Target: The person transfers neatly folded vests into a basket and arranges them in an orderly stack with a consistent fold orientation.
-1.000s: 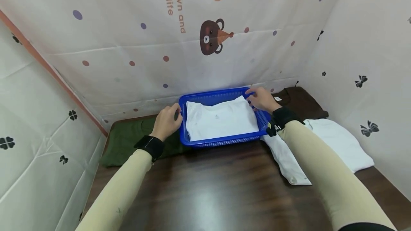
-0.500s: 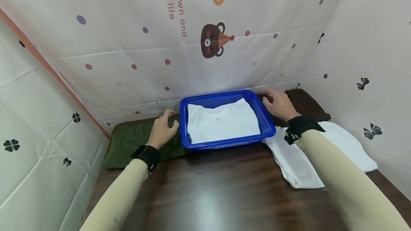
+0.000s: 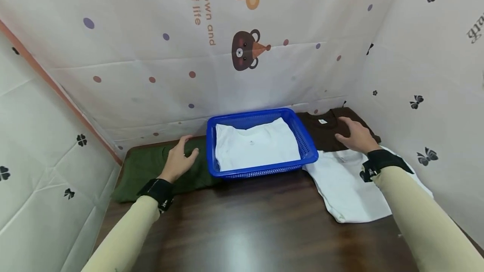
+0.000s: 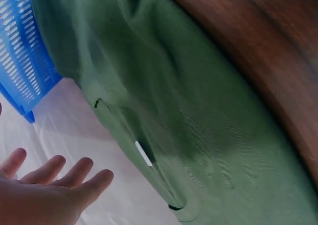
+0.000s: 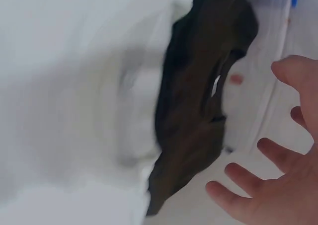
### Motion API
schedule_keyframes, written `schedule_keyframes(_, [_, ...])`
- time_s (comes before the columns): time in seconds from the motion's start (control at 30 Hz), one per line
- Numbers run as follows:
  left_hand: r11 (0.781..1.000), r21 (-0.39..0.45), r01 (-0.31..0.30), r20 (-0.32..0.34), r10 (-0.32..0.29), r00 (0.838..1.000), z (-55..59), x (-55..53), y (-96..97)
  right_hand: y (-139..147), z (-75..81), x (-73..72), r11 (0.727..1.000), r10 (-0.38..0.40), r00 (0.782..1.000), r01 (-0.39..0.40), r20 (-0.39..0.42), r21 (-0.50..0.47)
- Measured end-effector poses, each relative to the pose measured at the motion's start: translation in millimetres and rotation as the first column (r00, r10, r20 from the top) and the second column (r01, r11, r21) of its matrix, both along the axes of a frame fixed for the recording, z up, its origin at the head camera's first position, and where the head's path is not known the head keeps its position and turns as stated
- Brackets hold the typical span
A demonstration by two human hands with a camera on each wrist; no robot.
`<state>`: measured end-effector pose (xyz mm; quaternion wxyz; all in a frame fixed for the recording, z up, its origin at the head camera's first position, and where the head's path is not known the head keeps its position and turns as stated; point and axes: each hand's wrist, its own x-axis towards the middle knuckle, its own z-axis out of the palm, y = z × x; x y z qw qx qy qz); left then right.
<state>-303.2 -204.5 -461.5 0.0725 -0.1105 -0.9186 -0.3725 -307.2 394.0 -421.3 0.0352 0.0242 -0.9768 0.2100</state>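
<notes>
A folded white shirt (image 3: 257, 146) lies in a blue perforated basket (image 3: 261, 169) against the back wall. My left hand (image 3: 177, 160) is over a folded green shirt (image 3: 141, 167), left of the basket, fingers spread and holding nothing. In the left wrist view, its fingers (image 4: 82, 187) show beside the green shirt's collar. On the other side, my right hand (image 3: 355, 137) hovers above a brown shirt (image 3: 317, 131) and a white garment (image 3: 351, 192), its fingers loosely spread with nothing in them. The right wrist view shows the brown shirt's dark neckline close to that hand.
The dark wooden table (image 3: 242, 221) carries all of these things. A printed cloth wall (image 3: 151, 95) stands right behind the basket, and patterned cloth sides (image 3: 401, 70) close in the left and right.
Both hands have come off the basket's ends and moved apart, the left one leftward over the green shirt, the right one rightward over the brown and white garments. The basket has stayed in place.
</notes>
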Motion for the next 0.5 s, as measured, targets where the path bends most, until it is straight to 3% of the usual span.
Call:
schedule_keyframes(0.23, [0.999, -0.031, 0.036, 0.066, -0.034, 0.997, -6.4, 9.5, -7.2, 44.9, -15.3, 15.1, 1.0, -0.021, 0.995, 0.021, 0.1, 0.005])
schedule_keyframes(0.5, [0.997, -0.007, 0.079, 0.04, -0.079, 0.996, -4.4, 14.4, -15.2, 84.0, -31.0, 28.4, 0.995, -0.095, 0.981, 0.096, 0.172, 0.004])
